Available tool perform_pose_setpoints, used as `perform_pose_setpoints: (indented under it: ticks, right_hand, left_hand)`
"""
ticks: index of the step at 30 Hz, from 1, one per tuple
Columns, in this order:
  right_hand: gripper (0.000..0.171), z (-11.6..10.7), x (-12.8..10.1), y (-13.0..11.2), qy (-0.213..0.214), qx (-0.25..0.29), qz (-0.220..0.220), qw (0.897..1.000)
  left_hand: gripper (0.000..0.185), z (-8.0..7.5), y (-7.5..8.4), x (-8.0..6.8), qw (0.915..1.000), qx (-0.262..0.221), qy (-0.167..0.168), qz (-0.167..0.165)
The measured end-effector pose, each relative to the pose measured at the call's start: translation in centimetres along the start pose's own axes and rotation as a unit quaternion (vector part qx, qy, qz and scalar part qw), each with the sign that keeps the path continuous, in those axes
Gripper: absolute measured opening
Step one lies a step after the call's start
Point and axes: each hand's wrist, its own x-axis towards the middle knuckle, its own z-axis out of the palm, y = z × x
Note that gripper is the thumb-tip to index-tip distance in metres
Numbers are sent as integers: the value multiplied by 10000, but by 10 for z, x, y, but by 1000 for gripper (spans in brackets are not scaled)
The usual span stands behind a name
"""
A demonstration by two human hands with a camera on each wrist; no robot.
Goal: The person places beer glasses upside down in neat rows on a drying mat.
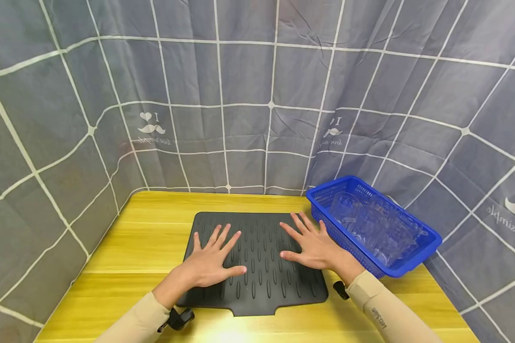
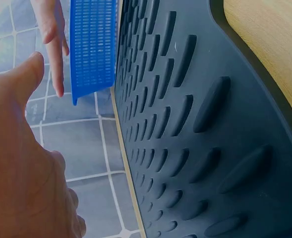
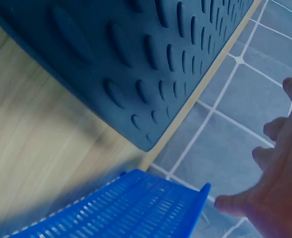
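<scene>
On the yellow table (image 1: 124, 247) I see a dark ribbed mat (image 1: 257, 257) lying flat at the centre. My left hand (image 1: 210, 261) rests on its left half, fingers straight and spread, holding nothing. My right hand (image 1: 311, 245) lies flat on the right half, equally spread. Just beside it stands a blue basket (image 1: 326, 200) of clear glassware (image 1: 377, 228).

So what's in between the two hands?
Only bare dark ribbed mat between the left hand and right hand, as the head view shows.
</scene>
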Motion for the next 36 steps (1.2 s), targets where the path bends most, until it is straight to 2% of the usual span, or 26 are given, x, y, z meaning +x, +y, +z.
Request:
perform_pose_setpoints:
  ticks: [8,12,14,17,22,27,32,36]
  right_hand:
    - [81,0,0,-2,130,-87,-117,9998]
    - [77,-1,1,-2,322,-149,-234,9991]
    - [72,-3,2,-3,514,-170,-282,9981]
    - [63,-6,4,-4,781,-111,-337,9963]
    - [52,-11,6,-1,1058,221,-382,9934]
    - [49,-18,8,4,1210,757,-357,9891]
    - [50,-27,13,12,1349,1263,-327,9822]
    - [50,-36,16,21,1450,1518,-274,9773]
  left_hand:
    - [94,1,-1,-3,9998,-60,189,70]
    - [94,2,-3,-4,9991,-247,287,182]
    - [91,2,-4,-3,9980,-380,442,233]
    - [82,3,-2,-2,9947,-629,804,135]
    - [61,2,2,-1,9827,-1226,1386,-93]
    - [47,4,2,1,9680,-1832,1713,-130]
    - [41,6,0,3,9526,-2420,1827,-265]
    - [42,7,0,2,9463,-2660,1806,-340]
